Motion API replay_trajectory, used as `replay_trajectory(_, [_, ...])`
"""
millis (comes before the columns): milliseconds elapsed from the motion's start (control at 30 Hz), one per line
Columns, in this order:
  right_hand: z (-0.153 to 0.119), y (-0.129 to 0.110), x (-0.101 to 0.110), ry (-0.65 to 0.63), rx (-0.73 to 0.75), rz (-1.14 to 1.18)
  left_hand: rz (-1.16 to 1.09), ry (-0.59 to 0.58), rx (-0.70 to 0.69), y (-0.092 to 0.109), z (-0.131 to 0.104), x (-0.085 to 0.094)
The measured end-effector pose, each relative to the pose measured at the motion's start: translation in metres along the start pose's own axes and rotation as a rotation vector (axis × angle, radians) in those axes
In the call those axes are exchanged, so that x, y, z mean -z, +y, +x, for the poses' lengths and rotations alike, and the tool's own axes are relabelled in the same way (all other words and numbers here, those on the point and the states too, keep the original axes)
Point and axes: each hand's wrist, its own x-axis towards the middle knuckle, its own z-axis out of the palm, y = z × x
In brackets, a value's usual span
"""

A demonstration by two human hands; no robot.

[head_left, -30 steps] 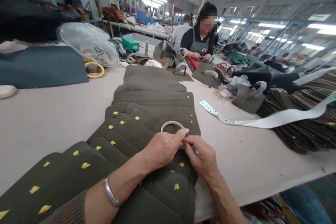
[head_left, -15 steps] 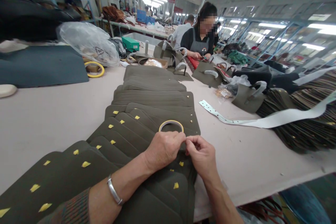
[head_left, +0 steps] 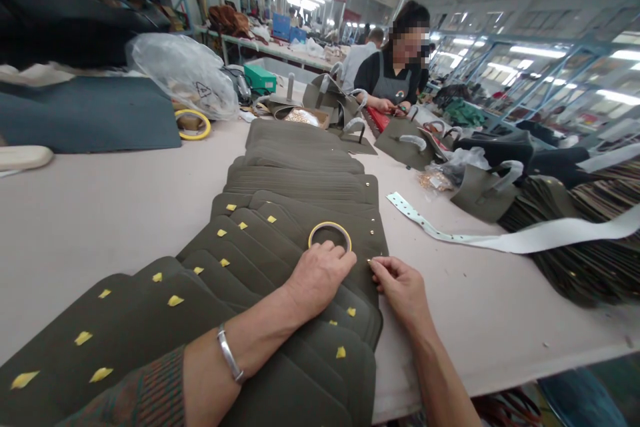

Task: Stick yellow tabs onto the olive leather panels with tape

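Overlapping dark olive panels [head_left: 300, 180] run down the middle of the table, several with small yellow tape pieces [head_left: 175, 301] on them. My left hand [head_left: 323, 273], a silver bangle on its wrist, is closed around the near edge of a yellow tape roll [head_left: 330, 224] above the panels. To its right, my right hand [head_left: 400, 283] pinches a small piece at its fingertips by the panels' right edge; the piece is too small to make out clearly. Small gold studs [head_left: 372, 232] show near that edge.
A white strip [head_left: 480, 240] crosses the right side of the table towards stacked dark panels [head_left: 575, 233]. Another tape roll [head_left: 194, 125] and a plastic bag [head_left: 185, 73] lie at the back left. A person [head_left: 395, 73] works across the table.
My hands have moved apart, my right hand now away from the left with its fingertips near the panel edge. The whole view has shifted slightly.
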Motion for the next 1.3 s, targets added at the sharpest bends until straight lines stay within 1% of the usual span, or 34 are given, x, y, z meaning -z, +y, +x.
replay_trajectory(200, [0.004, -0.007, -0.007, 0.033, 0.209, -0.299, -0.016, -0.029, -0.008, 0.0, -0.001, 0.0])
replay_trajectory(267, [0.007, -0.009, -0.009, 0.039, 0.238, -0.387, -0.019, -0.028, -0.009, -0.001, -0.002, -0.001])
replay_trajectory(333, [0.008, -0.009, -0.007, 0.052, 0.236, -0.462, -0.02, -0.02, -0.011, -0.001, -0.002, -0.002])
replay_trajectory(367, [0.009, -0.008, -0.005, 0.068, 0.227, -0.481, -0.017, -0.016, -0.011, -0.002, -0.003, -0.002])
replay_trajectory(433, [0.007, -0.006, 0.0, 0.085, 0.204, -0.447, -0.01, -0.008, -0.012, -0.002, -0.003, -0.003])
replay_trajectory(533, [-0.001, -0.002, 0.007, 0.024, 0.208, -0.361, 0.004, 0.005, -0.014, -0.002, -0.002, -0.003])
replay_trajectory(600, [-0.006, 0.0, 0.008, -0.001, 0.255, -0.375, 0.008, 0.008, -0.013, -0.001, -0.002, -0.002])
replay_trajectory(700, [-0.01, 0.0, 0.003, 0.044, 0.321, -0.462, 0.007, 0.003, -0.006, -0.001, -0.002, -0.001])
replay_trajectory(800, [-0.006, -0.003, -0.005, 0.078, 0.309, -0.552, 0.003, 0.013, -0.013, -0.002, -0.002, -0.002])
replay_trajectory(867, [-0.001, -0.006, -0.008, 0.077, 0.29, -0.583, 0.004, 0.022, -0.034, -0.003, -0.002, -0.003])
replay_trajectory(967, [0.006, -0.009, -0.009, 0.042, 0.284, -0.569, 0.01, 0.045, -0.068, -0.003, -0.003, -0.001])
replay_trajectory(1067, [0.009, -0.014, -0.005, -0.014, 0.249, -0.515, 0.002, 0.095, -0.091, -0.004, -0.004, 0.003])
replay_trajectory(1167, [0.004, -0.018, 0.004, -0.118, 0.191, -0.498, -0.03, 0.14, -0.119, -0.007, -0.004, 0.006])
replay_trajectory(1233, [-0.002, -0.018, 0.01, -0.197, 0.144, -0.501, -0.062, 0.148, -0.135, -0.009, -0.005, 0.007])
replay_trajectory(1300, [-0.007, -0.017, 0.013, -0.241, 0.105, -0.483, -0.106, 0.14, -0.143, -0.011, -0.005, 0.006])
